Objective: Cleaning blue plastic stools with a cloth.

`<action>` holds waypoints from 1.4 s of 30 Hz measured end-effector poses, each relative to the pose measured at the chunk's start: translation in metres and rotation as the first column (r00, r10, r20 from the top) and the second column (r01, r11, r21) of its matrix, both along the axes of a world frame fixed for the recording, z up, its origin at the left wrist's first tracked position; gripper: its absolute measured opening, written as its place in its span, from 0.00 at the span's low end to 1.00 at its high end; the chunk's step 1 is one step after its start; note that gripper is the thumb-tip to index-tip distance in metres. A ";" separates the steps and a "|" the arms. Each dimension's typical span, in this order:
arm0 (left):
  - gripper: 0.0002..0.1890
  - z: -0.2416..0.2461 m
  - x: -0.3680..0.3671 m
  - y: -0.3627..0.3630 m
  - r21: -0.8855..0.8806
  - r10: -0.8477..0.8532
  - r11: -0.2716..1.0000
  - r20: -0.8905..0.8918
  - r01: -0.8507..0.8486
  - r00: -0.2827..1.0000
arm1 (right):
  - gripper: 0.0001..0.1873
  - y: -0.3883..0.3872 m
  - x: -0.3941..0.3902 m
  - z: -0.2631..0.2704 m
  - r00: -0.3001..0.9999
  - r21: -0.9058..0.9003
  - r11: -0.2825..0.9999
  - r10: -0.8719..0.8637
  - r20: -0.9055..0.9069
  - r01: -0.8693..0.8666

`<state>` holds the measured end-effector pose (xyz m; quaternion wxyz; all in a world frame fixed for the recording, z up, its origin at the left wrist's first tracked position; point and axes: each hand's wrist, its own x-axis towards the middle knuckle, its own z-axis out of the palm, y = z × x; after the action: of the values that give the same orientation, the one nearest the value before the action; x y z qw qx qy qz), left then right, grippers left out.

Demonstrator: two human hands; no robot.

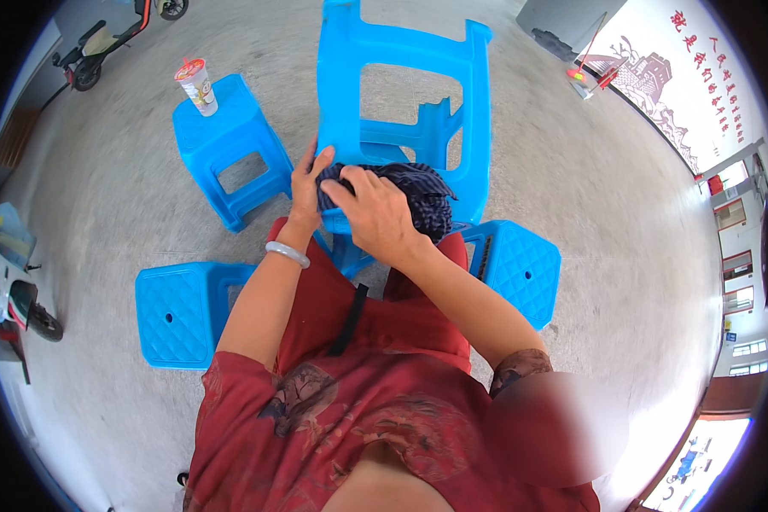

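Note:
A bundled dark striped cloth (432,221) rests on the near end of a tall blue plastic stool (416,48) that lies on its side before me. My right hand (381,214) is over the cloth's left part, its thumb and fingers curled onto the fabric. Against the left end of the bundle is my left hand (305,189), its thumb raised beside the stool's side panel. Its other fingers are partly hidden, so its hold is unclear. A pale bangle (287,254) circles my left wrist. My knees in red trousers (371,320) are close to the stool.
A lidded drink cup (198,89) stands on a small blue stool (233,141) ahead to the left. More blue stools flank me at left (173,317) and right (526,272). Scooters (16,288) are at the left edge; a broom and dustpan (589,83) lean far right.

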<state>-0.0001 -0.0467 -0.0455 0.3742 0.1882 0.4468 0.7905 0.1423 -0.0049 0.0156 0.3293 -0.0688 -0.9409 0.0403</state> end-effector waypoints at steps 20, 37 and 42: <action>0.37 -0.017 -0.005 -0.006 -0.060 0.018 0.998 -0.107 -0.025 0.994 | 0.22 0.084 0.184 -0.088 0.875 -0.538 0.732 -0.484 0.020 0.417; 0.34 0.044 0.022 0.014 -0.112 -0.047 0.992 0.098 0.058 0.994 | 0.21 0.119 0.181 -0.045 0.932 -0.830 0.530 -0.361 -0.036 0.173; 0.39 0.086 0.020 0.019 -0.246 -0.152 0.964 -0.208 0.099 0.966 | 0.19 0.135 0.184 -0.006 0.886 -0.926 0.377 -0.434 -0.161 0.017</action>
<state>0.0202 -0.0277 0.0405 0.3903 0.2593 0.5633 0.6806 0.3265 0.1298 0.0098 0.4159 -0.3571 -0.6644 0.5080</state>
